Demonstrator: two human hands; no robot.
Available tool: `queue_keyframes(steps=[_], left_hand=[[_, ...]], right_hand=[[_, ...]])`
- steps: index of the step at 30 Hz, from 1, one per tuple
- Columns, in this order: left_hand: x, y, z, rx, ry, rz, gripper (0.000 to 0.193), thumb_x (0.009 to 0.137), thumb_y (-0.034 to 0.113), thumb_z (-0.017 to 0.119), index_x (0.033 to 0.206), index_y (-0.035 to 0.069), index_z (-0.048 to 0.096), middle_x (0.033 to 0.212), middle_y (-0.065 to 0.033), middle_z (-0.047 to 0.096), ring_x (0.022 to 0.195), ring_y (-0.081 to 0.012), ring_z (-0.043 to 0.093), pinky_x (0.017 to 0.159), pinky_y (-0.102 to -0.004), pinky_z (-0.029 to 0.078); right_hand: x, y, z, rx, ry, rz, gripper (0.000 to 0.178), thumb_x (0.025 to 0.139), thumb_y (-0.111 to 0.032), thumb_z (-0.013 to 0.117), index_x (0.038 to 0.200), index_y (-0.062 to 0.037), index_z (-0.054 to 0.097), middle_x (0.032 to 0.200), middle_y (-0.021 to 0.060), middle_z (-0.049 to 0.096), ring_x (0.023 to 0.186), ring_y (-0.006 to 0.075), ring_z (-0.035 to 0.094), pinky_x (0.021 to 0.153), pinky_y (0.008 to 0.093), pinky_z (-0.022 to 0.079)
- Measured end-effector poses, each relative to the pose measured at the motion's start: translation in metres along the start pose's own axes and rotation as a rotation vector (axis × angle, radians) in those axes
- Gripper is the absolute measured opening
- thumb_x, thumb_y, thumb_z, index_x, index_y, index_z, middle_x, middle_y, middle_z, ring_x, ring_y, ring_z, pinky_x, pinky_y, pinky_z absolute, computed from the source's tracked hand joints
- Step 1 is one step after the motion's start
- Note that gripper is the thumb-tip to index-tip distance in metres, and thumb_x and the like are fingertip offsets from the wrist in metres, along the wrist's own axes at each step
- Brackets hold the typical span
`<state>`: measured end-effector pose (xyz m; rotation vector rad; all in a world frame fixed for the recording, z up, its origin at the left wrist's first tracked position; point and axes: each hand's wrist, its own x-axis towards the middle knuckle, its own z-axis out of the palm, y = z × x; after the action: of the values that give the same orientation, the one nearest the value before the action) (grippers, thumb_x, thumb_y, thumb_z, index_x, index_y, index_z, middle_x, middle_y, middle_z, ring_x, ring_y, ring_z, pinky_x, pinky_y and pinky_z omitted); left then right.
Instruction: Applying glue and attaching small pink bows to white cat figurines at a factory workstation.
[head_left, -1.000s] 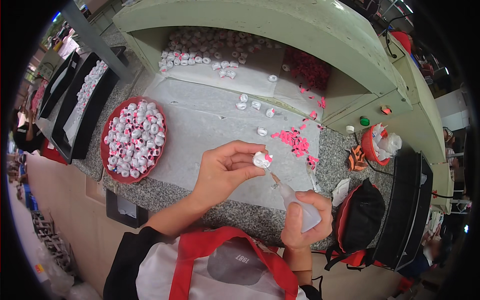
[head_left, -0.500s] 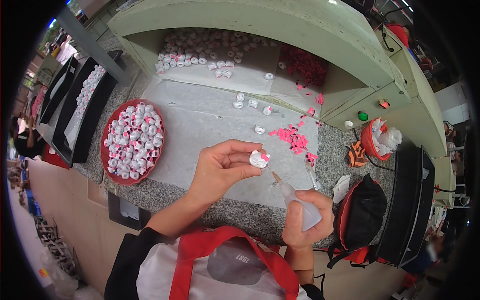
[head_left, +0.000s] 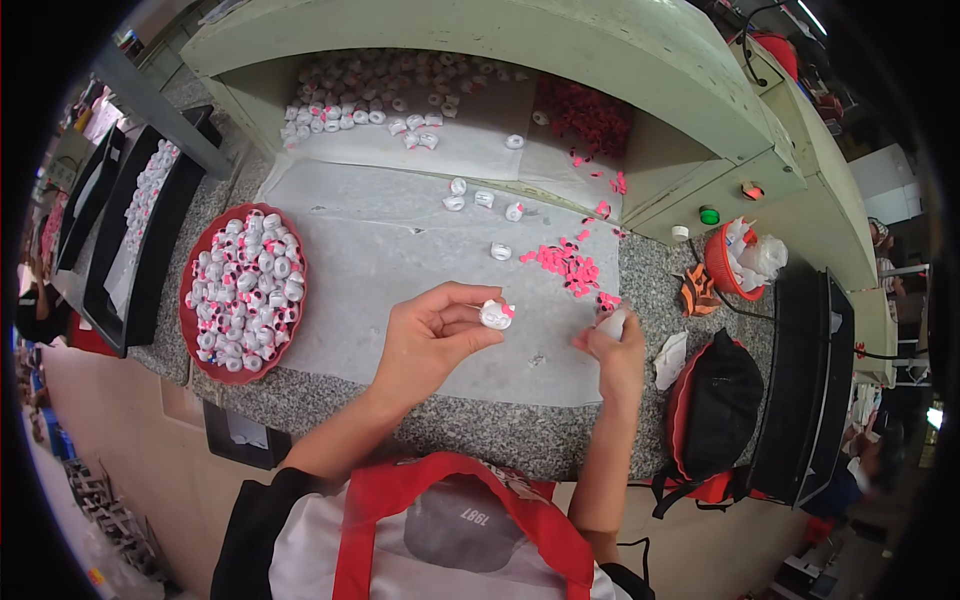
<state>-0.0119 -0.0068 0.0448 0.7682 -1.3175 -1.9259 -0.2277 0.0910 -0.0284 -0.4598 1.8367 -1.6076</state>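
white toy piece [head_left: 495, 315] pinched in our left hand [head_left: 432, 338]; right hand [head_left: 617, 352] apparently grips a small bottle [head_left: 611, 323] near pink bits [head_left: 566, 265], red tray [head_left: 190, 318] leftward.

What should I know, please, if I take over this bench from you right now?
Left hand: pinches a small white piece with a pink bit on it.
Right hand: grip on a small squeeze bottle, reaching to the loose pink bits on the white sheet.
Red tray at left is full of white pieces.
More white pieces lie under the green shelf.
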Motion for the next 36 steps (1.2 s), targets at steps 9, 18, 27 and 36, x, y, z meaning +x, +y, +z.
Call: queue_keyframes(steps=[9, 18, 27, 36], left_hand=[[0.0, -0.008, -0.003, 0.02, 0.058, 0.004, 0.034, 0.071, -0.011, 0.058, 0.104, -0.004, 0.052, 0.09, -0.0118, 0.061, 0.085, -0.016, 0.06, 0.074, -0.0244, 0.049], [0.0, -0.009, 0.003, 0.013, 0.03, 0.042, 0.032, 0.073, -0.008, 0.059, 0.104, -0.003, 0.052, 0.087, -0.0093, 0.062, 0.081, -0.0091, 0.058, 0.071, -0.019, 0.047], [-0.002, -0.009, -0.007, -0.01, 0.047, 0.05, 0.033, 0.073, -0.007, 0.059, 0.105, -0.003, 0.052, 0.087, -0.0088, 0.062, 0.079, -0.0086, 0.058, 0.068, -0.0183, 0.047], [0.0, -0.007, 0.003, 0.082, 0.081, 0.196, 0.032, 0.073, -0.012, 0.057, 0.103, -0.004, 0.052, 0.095, -0.0103, 0.056, 0.087, -0.0151, 0.058, 0.078, -0.0243, 0.048]], right_hand=[[0.032, -0.006, 0.047, -1.066, 0.18, -0.305, 0.042, 0.064, -0.038, 0.066, 0.089, -0.0044, 0.064, 0.079, 0.0209, 0.061, 0.073, 0.0345, 0.06, 0.068, 0.0394, 0.046], [0.035, -0.016, 0.057, -1.134, 0.301, -0.251, 0.039, 0.066, -0.038, 0.065, 0.086, -0.0045, 0.064, 0.073, 0.0197, 0.061, 0.071, 0.0345, 0.06, 0.064, 0.0395, 0.045], [0.021, -0.004, 0.025, -0.82, 0.221, -0.274, 0.018, 0.07, -0.017, 0.063, 0.077, -0.0013, 0.06, 0.067, 0.0123, 0.061, 0.057, 0.0254, 0.059, 0.056, 0.0326, 0.046], [-0.065, -0.089, 0.067, -0.082, -0.44, -0.363, 0.009, 0.069, 0.001, 0.065, 0.077, 0.0005, 0.06, 0.064, 0.0028, 0.057, 0.052, 0.0065, 0.051, 0.047, 0.0185, 0.041]])
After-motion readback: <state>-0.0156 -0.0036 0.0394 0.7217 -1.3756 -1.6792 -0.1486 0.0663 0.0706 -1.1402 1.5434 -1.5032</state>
